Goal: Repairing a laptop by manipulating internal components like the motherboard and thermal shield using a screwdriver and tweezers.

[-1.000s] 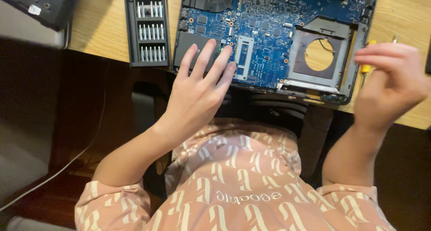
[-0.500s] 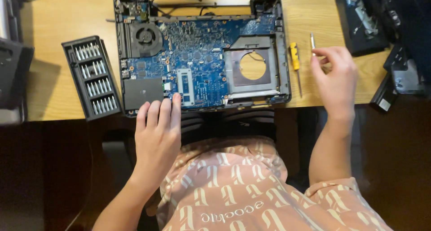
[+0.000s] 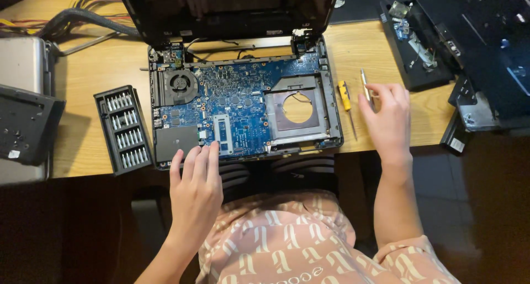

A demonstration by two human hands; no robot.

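Note:
An opened laptop base (image 3: 331,104) lies on the wooden desk, its blue circuit board (image 3: 237,104) and fan (image 3: 178,84) bare. My left hand (image 3: 194,193) rests flat at the laptop's front edge, fingertips touching the board's near rim and holding nothing. My right hand (image 3: 389,121) lies on the desk just right of the laptop, its fingertips pinching the lower end of a thin silver metal tool (image 3: 364,80). A yellow-handled screwdriver (image 3: 345,96) lies between that hand and the laptop.
A black case of screwdriver bits (image 3: 124,129) sits left of the laptop. Black plastic covers and parts (image 3: 469,57) fill the desk's right end. A grey box (image 3: 25,63) and a black part (image 3: 25,124) stand at the left, cables (image 3: 83,13) behind.
My left hand slid back off the circuit board to the laptop's front edge. My right hand came down onto the desk with the silver tool. The view tilted, showing more of the desk.

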